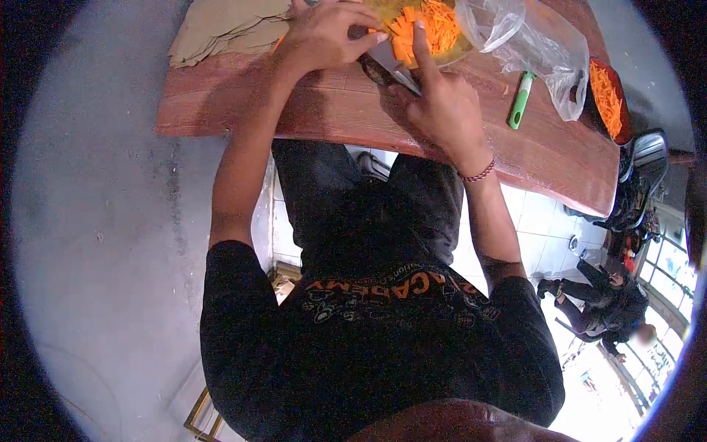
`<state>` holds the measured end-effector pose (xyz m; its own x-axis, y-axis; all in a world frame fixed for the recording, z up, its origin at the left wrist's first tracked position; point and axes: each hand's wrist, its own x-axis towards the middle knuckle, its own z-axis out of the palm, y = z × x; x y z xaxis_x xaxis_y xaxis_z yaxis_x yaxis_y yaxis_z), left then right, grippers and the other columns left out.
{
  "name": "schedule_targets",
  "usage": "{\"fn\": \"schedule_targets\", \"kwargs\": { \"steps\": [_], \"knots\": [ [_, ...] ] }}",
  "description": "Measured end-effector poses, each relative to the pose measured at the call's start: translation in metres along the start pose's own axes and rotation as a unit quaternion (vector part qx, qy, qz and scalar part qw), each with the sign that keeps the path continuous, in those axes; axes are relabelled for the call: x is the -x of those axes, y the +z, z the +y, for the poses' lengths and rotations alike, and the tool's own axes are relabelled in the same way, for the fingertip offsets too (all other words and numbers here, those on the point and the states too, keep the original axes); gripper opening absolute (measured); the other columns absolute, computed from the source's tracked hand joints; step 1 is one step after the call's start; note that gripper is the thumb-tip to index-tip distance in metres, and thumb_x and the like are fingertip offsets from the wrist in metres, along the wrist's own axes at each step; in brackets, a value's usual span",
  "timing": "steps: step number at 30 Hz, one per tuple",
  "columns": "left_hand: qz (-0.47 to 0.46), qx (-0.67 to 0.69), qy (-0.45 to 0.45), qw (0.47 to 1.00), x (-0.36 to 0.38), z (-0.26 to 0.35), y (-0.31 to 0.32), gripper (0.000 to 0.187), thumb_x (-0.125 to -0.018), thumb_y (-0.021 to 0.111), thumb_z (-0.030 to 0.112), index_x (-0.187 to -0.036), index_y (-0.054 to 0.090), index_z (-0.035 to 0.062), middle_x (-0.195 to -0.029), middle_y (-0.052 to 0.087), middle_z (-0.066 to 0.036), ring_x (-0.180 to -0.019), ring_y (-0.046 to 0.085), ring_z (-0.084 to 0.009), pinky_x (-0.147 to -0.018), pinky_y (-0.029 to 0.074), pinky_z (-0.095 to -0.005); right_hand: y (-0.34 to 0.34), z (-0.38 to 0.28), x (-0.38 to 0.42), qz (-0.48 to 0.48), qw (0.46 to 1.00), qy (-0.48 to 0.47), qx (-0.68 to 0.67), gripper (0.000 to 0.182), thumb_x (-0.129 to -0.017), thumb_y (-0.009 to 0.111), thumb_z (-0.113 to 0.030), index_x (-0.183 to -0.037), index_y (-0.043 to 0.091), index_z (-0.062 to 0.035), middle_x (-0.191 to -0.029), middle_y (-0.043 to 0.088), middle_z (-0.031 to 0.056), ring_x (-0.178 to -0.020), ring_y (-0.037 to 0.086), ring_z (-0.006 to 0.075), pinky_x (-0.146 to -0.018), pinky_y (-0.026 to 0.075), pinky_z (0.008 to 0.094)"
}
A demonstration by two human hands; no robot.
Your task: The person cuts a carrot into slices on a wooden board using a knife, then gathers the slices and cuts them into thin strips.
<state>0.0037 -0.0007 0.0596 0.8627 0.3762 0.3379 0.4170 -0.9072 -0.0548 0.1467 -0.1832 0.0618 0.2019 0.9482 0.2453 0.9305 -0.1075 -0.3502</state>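
Note:
My left hand (328,35) is at the table's far side, fingers curled and thumb and forefinger closed on a bit of carrot (373,31). My right hand (445,103) wraps round a knife, its forefinger stretched forward along the top. Part of the knife's blade (384,54) shows between my hands; the handle is mostly hidden by my palm. Flat carrot slices (403,35) and a heap of thin carrot strips (442,26) lie just beyond my right forefinger, on a yellowish board or plate (462,53).
A clear plastic bag (549,62) lies to the right, near a green-handled tool (521,103). A dark, red-edged container (626,121) holds carrot strips at the table's right edge. Brown cardboard (210,33) covers the far left of the wooden table (324,121). A person (607,306) sits at lower right.

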Motion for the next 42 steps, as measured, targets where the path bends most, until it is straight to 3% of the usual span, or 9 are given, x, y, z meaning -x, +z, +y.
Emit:
{"fn": "schedule_targets", "kwargs": {
  "steps": [11, 17, 20, 27, 30, 32, 36, 38, 42],
  "knots": [
    [-0.194, 0.278, -0.074, 0.938, -0.046, 0.002, -0.026, 0.026, -0.085, 0.071, 0.030, -0.094, 0.071, 0.0047, -0.097, 0.068, -0.015, -0.095, 0.064, -0.0325, -0.092, 0.040, -0.0522, -0.013, 0.015, 0.011, -0.021, 0.999, 0.031, 0.000, 0.094, -0.080, 0.075, -0.027, -0.155, 0.020, -0.0155, -0.088, 0.073, 0.0139, -0.075, 0.070, 0.0365, -0.067, 0.057, 0.0474],
    [0.004, 0.255, 0.081, 0.964, -0.042, -0.001, -0.014, 0.026, -0.085, 0.073, 0.029, -0.092, 0.072, 0.0039, -0.089, 0.069, -0.016, -0.086, 0.065, -0.0322, -0.074, 0.049, -0.0414, -0.015, 0.028, 0.013, 0.027, 1.000, 0.001, 0.005, 0.100, -0.081, 0.071, -0.041, -0.156, 0.012, -0.0122, -0.067, 0.066, 0.0219, -0.057, 0.065, 0.0406, -0.055, 0.054, 0.0519],
    [-0.081, 0.284, -0.003, 0.955, -0.043, 0.004, -0.035, 0.025, -0.084, 0.074, 0.028, -0.092, 0.071, 0.0042, -0.086, 0.068, -0.015, -0.082, 0.065, -0.0302, -0.073, 0.049, -0.0402, -0.016, 0.027, 0.013, 0.033, 0.999, -0.023, -0.014, 0.098, -0.082, 0.070, -0.040, -0.156, 0.013, -0.0133, -0.065, 0.065, 0.0220, -0.056, 0.065, 0.0409, -0.055, 0.054, 0.0519],
    [-0.210, 0.302, -0.085, 0.926, -0.053, -0.003, -0.033, 0.026, -0.085, 0.075, 0.027, -0.095, 0.069, 0.0038, -0.084, 0.067, -0.015, -0.081, 0.065, -0.0273, -0.075, 0.050, -0.0397, -0.014, 0.021, 0.015, 0.036, 0.998, -0.057, 0.014, 0.095, -0.081, 0.073, -0.035, -0.156, 0.018, -0.0163, -0.061, 0.063, 0.0191, -0.055, 0.065, 0.0385, -0.052, 0.054, 0.0500],
    [-0.265, 0.182, -0.015, 0.947, -0.053, -0.020, 0.001, 0.037, -0.089, 0.068, 0.043, -0.113, 0.072, 0.0151, -0.115, 0.069, -0.006, -0.115, 0.059, -0.0230, -0.096, 0.042, -0.0425, -0.013, 0.018, 0.012, 0.030, 0.998, -0.056, 0.010, 0.095, -0.080, 0.073, -0.034, -0.156, 0.019, -0.0164, -0.061, 0.064, 0.0187, -0.054, 0.065, 0.0376, -0.052, 0.053, 0.0497],
    [-0.153, 0.297, -0.062, 0.940, -0.051, -0.008, -0.015, 0.025, -0.086, 0.072, 0.025, -0.098, 0.068, 0.0033, -0.089, 0.068, -0.016, -0.085, 0.065, -0.0302, -0.076, 0.050, -0.0404, -0.014, 0.015, 0.011, 0.026, 0.998, -0.052, 0.013, 0.095, -0.080, 0.073, -0.034, -0.156, 0.019, -0.0166, -0.062, 0.064, 0.0187, -0.054, 0.065, 0.0373, -0.052, 0.053, 0.0495],
    [-0.107, 0.253, -0.076, 0.958, -0.052, -0.007, -0.018, 0.025, -0.087, 0.069, 0.023, -0.100, 0.067, 0.0020, -0.097, 0.067, -0.018, -0.092, 0.065, -0.0328, -0.078, 0.050, -0.0408, -0.015, 0.013, 0.009, 0.014, 0.999, -0.047, 0.018, 0.095, -0.080, 0.072, -0.033, -0.156, 0.018, -0.0154, -0.062, 0.064, 0.0182, -0.054, 0.065, 0.0366, -0.050, 0.053, 0.0490],
    [0.159, 0.137, 0.066, 0.975, -0.045, -0.011, -0.001, 0.027, -0.087, 0.069, 0.024, -0.100, 0.066, 0.0002, -0.102, 0.066, -0.018, -0.093, 0.064, -0.0363, -0.080, 0.050, -0.0424, -0.014, 0.013, 0.008, 0.020, 0.998, -0.049, 0.017, 0.095, -0.080, 0.072, -0.033, -0.156, 0.018, -0.0149, -0.062, 0.064, 0.0178, -0.053, 0.064, 0.0362, -0.050, 0.053, 0.0489],
    [0.137, 0.204, 0.206, 0.947, -0.047, -0.004, 0.000, 0.025, -0.089, 0.068, 0.022, -0.101, 0.065, -0.0001, -0.098, 0.068, -0.013, -0.088, 0.066, -0.0277, -0.080, 0.051, -0.0382, -0.011, 0.013, 0.008, 0.025, 0.998, -0.061, 0.018, 0.094, -0.080, 0.072, -0.033, -0.155, 0.019, -0.0141, -0.060, 0.063, 0.0169, -0.053, 0.065, 0.0354, -0.048, 0.053, 0.0485]
  ]
}}
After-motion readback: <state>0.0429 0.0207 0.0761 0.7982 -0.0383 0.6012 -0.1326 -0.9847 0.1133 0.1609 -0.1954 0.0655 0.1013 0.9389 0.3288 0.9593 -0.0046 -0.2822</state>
